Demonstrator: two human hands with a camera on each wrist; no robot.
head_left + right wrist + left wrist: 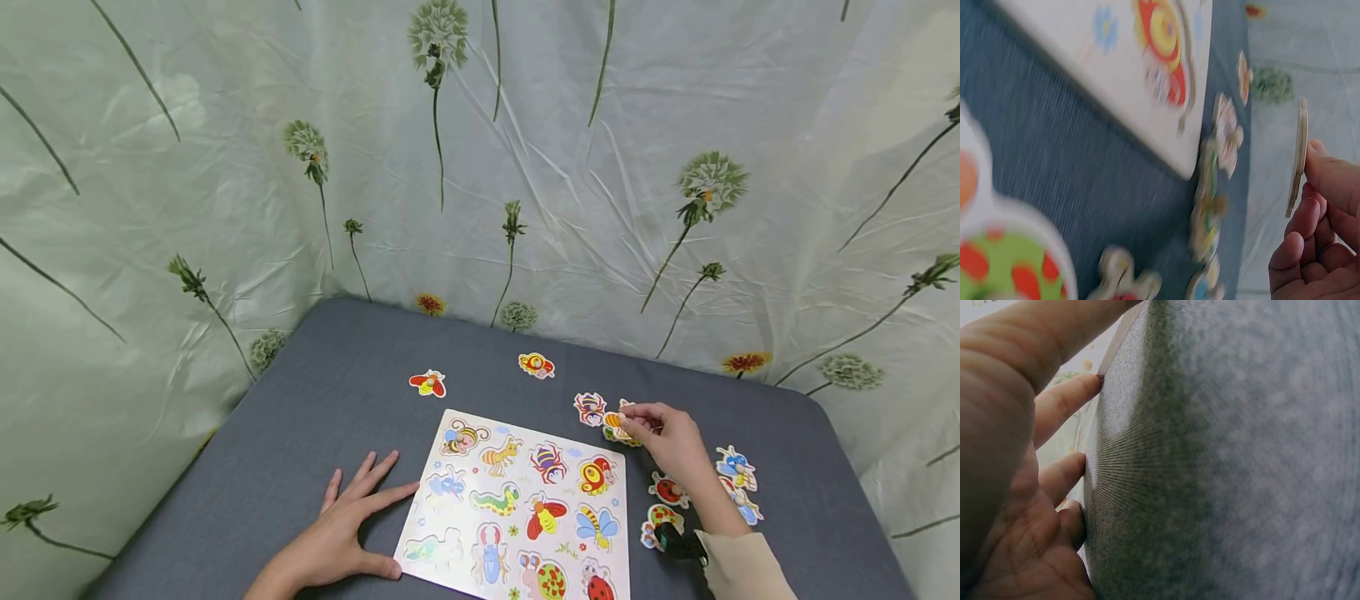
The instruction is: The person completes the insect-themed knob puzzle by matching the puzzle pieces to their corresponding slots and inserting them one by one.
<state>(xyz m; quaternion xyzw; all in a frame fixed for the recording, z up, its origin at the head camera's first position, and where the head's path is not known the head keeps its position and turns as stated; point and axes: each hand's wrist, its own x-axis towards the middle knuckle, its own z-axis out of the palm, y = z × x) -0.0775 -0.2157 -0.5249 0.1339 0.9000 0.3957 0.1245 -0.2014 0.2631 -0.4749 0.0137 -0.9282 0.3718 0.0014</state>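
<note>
Grey-clothed table (352,375); dandelion-print curtain (360,142) behind; left fingers (389,497) spread; right fingers (647,411) pinch a piece (1298,156).

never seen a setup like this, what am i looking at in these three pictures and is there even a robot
No robot here, just a person's two bare hands. The wide picture comes from a camera on the head, looking forward and down; the other two come from cameras on each wrist. On the dark table lies a puzzle board showing bug pictures, with loose pieces around it, such as a purple spider and a red ladybug. The left hand is spread, touching the board's left edge. The right hand pinches one flat piece, seen edge-on in the right wrist picture.
</note>
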